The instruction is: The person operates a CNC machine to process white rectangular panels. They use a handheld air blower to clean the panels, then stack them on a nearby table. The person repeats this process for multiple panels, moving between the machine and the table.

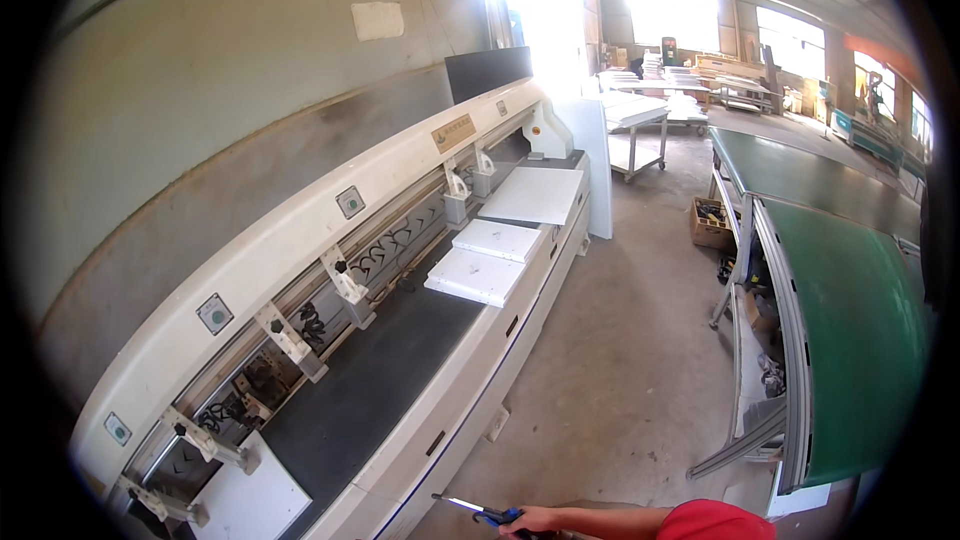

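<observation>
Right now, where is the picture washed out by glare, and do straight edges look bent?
Head view: daylight blows out the doorway and far windows; the long white machine and green conveyor bow toward the dark rim; the hand holding a blue-handled tool stays sharp.

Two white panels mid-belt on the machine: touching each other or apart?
Cannot tell. In the head view the nearer white panel and the farther white panel sit edge to edge on the dark belt; no gap or contact shows plainly.

The lower edge cuts off the hand (530, 521) holding the blue-handled tool (480, 510), hiding its fingers. Glare washes out the doorway (535, 0), and the far stacked boards (655, 65) are too small to tell.
</observation>
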`<action>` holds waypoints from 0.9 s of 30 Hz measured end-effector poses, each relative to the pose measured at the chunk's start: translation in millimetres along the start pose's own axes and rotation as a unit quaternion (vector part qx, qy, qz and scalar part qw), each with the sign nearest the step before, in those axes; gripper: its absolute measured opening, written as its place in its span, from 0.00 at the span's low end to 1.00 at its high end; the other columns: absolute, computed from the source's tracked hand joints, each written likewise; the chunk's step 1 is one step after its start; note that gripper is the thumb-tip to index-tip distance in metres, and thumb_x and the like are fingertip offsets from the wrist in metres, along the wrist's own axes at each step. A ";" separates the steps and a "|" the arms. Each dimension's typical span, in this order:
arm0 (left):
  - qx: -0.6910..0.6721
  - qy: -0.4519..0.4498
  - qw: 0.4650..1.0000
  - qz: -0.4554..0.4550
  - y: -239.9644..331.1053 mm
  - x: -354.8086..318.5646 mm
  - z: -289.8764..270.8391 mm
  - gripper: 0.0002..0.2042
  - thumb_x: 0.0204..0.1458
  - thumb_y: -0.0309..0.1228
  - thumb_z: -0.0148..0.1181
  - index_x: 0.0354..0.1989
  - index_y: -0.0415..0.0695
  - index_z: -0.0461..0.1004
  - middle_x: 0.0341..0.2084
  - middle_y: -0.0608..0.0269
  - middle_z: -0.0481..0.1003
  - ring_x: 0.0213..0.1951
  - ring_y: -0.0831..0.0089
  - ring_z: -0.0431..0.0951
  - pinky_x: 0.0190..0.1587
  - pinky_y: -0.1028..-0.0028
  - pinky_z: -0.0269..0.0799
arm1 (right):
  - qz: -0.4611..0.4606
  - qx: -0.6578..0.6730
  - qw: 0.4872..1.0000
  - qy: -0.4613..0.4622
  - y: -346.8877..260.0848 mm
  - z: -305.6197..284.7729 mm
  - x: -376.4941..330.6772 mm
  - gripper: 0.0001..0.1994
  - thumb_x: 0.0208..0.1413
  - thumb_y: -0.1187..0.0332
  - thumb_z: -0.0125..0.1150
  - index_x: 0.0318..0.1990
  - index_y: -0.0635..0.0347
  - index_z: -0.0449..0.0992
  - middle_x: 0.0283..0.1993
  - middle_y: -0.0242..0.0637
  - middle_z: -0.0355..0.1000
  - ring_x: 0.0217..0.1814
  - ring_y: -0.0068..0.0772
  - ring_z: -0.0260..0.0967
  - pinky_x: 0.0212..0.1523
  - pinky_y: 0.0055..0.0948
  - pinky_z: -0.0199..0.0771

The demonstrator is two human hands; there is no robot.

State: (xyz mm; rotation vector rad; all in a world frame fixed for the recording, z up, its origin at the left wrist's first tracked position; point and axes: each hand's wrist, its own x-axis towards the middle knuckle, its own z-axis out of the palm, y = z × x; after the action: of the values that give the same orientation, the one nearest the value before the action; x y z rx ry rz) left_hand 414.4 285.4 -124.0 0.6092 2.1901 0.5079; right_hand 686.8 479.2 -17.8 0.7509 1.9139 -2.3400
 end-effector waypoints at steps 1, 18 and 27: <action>0.005 -0.004 1.000 0.000 2.9 -0.1 1.0 0.26 0.53 0.50 0.50 0.52 0.42 0.71 0.49 0.46 0.74 0.51 0.50 0.73 0.51 0.57 0.70 | 0.009 0.005 1.000 0.000 -23.4 -2.8 -9.7 0.12 0.53 0.69 0.54 0.20 0.60 0.78 0.18 0.35 0.73 0.19 0.26 0.69 0.21 0.29 0.68; 0.083 0.006 0.996 0.022 -103.7 -80.5 65.0 0.28 0.50 0.53 0.52 0.50 0.42 0.73 0.50 0.45 0.73 0.54 0.50 0.72 0.56 0.59 0.68 | 0.061 0.116 0.991 -0.032 -0.3 -18.1 -0.1 0.11 0.63 0.61 0.53 0.35 0.60 0.71 0.26 0.34 0.71 0.27 0.32 0.70 0.31 0.31 0.73; 0.056 -0.022 0.996 -0.066 -153.7 -112.6 91.1 0.25 0.51 0.49 0.51 0.49 0.41 0.74 0.49 0.45 0.74 0.52 0.51 0.74 0.55 0.58 0.68 | 0.143 -0.004 0.985 -0.098 0.2 -4.3 36.7 0.12 0.63 0.64 0.51 0.32 0.63 0.69 0.20 0.34 0.66 0.19 0.32 0.67 0.23 0.34 0.71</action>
State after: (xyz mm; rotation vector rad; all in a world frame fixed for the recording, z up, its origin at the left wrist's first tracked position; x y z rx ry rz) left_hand 510.3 111.4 -195.7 0.5255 2.2111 0.3010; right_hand 655.9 493.3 -32.4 0.7086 1.6152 -2.1439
